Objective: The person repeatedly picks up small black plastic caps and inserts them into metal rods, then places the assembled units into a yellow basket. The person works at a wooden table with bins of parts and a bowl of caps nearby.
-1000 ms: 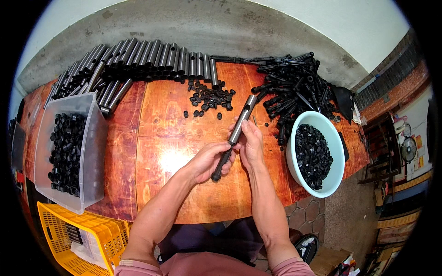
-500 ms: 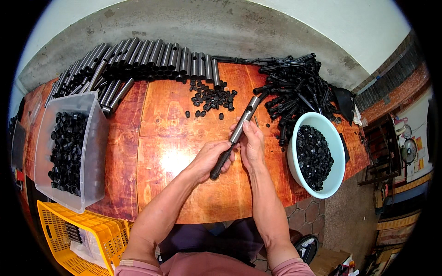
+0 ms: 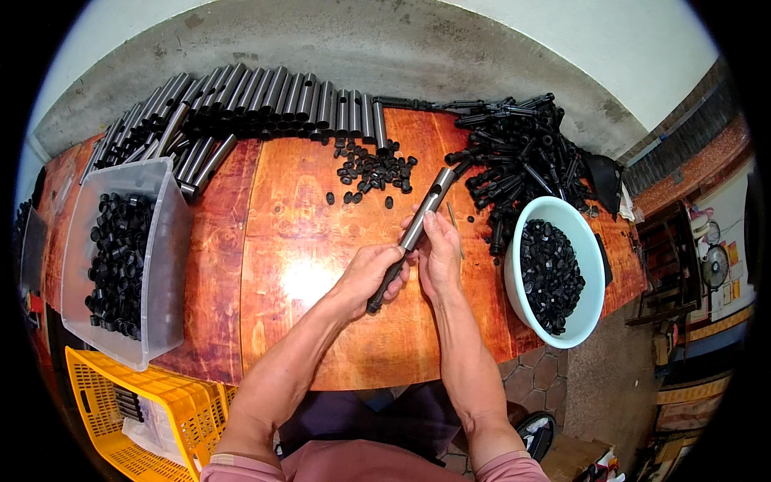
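My left grip (image 3: 369,273) is closed round black rod (image 3: 388,284); right grip (image 3: 441,255) holds silver tube (image 3: 425,210), tilted toward one o'clock. Bowl (image 3: 593,275) at three o'clock.

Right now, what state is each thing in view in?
Left hand, closed on black rod
Right hand, closed on metal tube
Black rod, in line with tube
Stacked tubes, piled up
Small black pieces, loose
Black parts, heaped
Clear bin, open
Blue bowl, open
Yellow crate, open
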Demonstrator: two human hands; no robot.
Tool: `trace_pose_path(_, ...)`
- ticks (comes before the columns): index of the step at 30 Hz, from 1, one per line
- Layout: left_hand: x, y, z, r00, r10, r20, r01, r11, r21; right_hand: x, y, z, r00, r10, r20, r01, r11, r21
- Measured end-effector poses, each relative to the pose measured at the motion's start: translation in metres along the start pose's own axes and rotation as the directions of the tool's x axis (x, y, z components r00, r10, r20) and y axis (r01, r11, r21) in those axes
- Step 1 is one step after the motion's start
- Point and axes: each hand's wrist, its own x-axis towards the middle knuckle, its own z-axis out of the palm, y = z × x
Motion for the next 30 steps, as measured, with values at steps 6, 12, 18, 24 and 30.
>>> trace_pose_path(6,0.002,0.003,-0.010,0.988,-0.070,0.138,0.103,0.964,-0.246,-0.004,-0.005,0.004,0.995,0.074,0.061,-0.074,0.997,0.004)
trace_pose_path(12,0.007,0.011,-0.014,0.982,0.173,-0.080,-0.190,0.910,-0.369,-0.008,0.005,0.014,0.990,0.008,0.138,-0.003,0.999,-0.034)
trace_pose_path(18,0.010,0.017,-0.050,0.891,0.402,-0.210,-0.436,0.887,-0.151,-0.028,0.020,0.034,0.971,-0.026,0.239,0.126,0.901,-0.414)
trace_pose_path(24,0.006,0.038,-0.060,0.837,0.415,-0.358,-0.547,0.669,-0.503,-0.045,0.020,0.046,0.943,0.176,0.281,0.044,0.774,-0.632)
trace_pose_path(30,0.016,0.041,-0.098,0.773,0.411,-0.484,-0.634,0.483,-0.604,-0.051,0.035,0.056,0.940,-0.119,0.320,0.309,0.697,-0.647)
